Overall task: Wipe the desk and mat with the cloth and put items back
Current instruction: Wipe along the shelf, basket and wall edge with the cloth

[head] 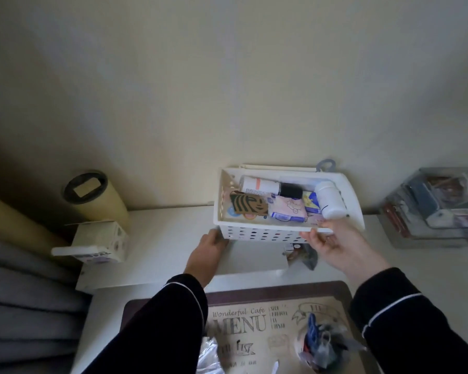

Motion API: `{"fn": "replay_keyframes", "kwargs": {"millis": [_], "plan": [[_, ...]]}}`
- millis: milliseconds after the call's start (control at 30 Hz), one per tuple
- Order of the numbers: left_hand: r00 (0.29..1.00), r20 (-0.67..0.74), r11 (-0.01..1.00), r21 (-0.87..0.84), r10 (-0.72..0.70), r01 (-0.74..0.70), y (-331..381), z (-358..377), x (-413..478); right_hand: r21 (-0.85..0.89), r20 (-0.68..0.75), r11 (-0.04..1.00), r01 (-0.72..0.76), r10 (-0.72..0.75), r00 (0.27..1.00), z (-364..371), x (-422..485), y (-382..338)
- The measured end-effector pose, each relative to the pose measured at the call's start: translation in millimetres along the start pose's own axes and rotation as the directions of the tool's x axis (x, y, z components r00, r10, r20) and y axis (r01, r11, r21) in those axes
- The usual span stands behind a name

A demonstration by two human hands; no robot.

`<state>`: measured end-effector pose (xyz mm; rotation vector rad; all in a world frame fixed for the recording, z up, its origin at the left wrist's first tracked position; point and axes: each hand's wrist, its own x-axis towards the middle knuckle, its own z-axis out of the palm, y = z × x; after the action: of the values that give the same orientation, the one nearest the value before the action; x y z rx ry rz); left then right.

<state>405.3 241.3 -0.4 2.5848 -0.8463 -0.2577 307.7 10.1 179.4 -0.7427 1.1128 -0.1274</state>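
A white perforated basket (260, 234) packed with bottles and packets tilts at the far side of the white desk (416, 265), its near corners gripped by the left hand (208, 252) and right hand (333, 247). The "Wonderful Cafe Menu" mat (241, 323) lies flat, nearer.

The head view looks forward and down, close above the desk (430, 261), facing the wall (227, 76).

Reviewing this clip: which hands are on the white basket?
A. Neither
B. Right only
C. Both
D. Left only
C: the left hand touches the lower left corner of the basket, and the right hand grips its front rim.
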Motion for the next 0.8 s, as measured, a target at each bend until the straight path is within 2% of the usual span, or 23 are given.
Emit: {"fn": "replay_keyframes", "kwargs": {"millis": [33, 67, 100, 167, 200, 233, 267, 300, 367, 400, 433, 500, 533, 567, 633, 700, 800], "plan": [[0.993, -0.017, 0.993, 0.022, -0.114, 0.114, -11, -9, 5, 0.002, -0.017, 1.0, -0.002, 0.002, 1.0, -3, 0, -2], [0.958, -0.04, 0.959, -0.002, -0.285, 0.285, -25, -17, 10, 0.006, -0.028, 1.0, 0.0, 0.0, 1.0, -6, 0, -5], [0.906, -0.081, 0.908, 0.026, -0.416, 0.419, -38, -25, 15, 0.011, -0.037, 1.0, 0.009, -0.009, 0.999, -9, 0, -7], [0.791, -0.185, 0.797, 0.063, -0.583, 0.601, -46, -32, 29, 0.025, -0.039, 0.999, 0.037, -0.036, 0.999, -14, 2, -12], [0.72, -0.195, 0.738, -0.026, -0.666, 0.675, -37, -30, 35, 0.031, -0.04, 0.998, 0.051, -0.05, 0.998, -16, 3, -13], [0.682, -0.183, 0.706, -0.16, -0.708, 0.69, -22, -23, 42, 0.033, -0.046, 0.997, 0.067, -0.065, 0.997, -17, 4, -15], [0.694, -0.148, 0.703, -0.277, -0.705, 0.655, -1, -14, 48, 0.034, -0.053, 0.996, 0.082, -0.08, 0.995, -18, 5, -16], [0.751, -0.126, 0.739, -0.343, -0.649, 0.581, 18, -3, 50, 0.034, -0.053, 0.995, 0.095, -0.093, 0.994, -18, 6, -17], [0.943, -0.09, 0.925, -0.242, -0.321, 0.292, 54, 20, 56, 0.033, -0.046, 0.994, 0.109, -0.107, 0.993, -20, 9, -19], [0.987, -0.03, 0.968, -0.202, -0.16, 0.151, 66, 31, 57, 0.026, -0.052, 0.994, 0.108, -0.107, 0.993, -23, 11, -21], [0.998, 0.025, 0.984, -0.169, -0.051, 0.055, 71, 37, 58, 0.019, -0.062, 0.994, 0.11, -0.108, 0.992, -26, 13, -22], [0.998, 0.039, 0.999, -0.018, 0.047, -0.046, 61, 36, 64, 0.015, -0.081, 0.994, 0.104, -0.103, 0.991, -34, 17, -25], [0.999, 0.046, 0.998, 0.059, 0.008, -0.011, 50, 32, 67, 0.021, -0.092, 0.995, 0.093, -0.09, 0.992, -38, 19, -27], [0.995, -0.002, 0.993, 0.062, -0.1, 0.1, 38, 26, 71, 0.032, -0.107, 0.996, 0.079, -0.076, 0.991, -45, 21, -29], [0.927, -0.081, 0.929, 0.004, -0.367, 0.369, 12, 11, 71, 0.035, -0.134, 0.998, 0.053, -0.047, 0.99, -52, 24, -32], [0.893, -0.158, 0.894, 0.093, -0.421, 0.438, 9, 7, 71, 0.039, -0.138, 0.999, 0.038, -0.032, 0.99, -56, 26, -34], [0.929, -0.116, 0.933, 0.032, -0.352, 0.358, 46, 21, 68, 0.059, -0.13, 0.997, 0.039, -0.031, 0.991, -55, 26, -30]]}}
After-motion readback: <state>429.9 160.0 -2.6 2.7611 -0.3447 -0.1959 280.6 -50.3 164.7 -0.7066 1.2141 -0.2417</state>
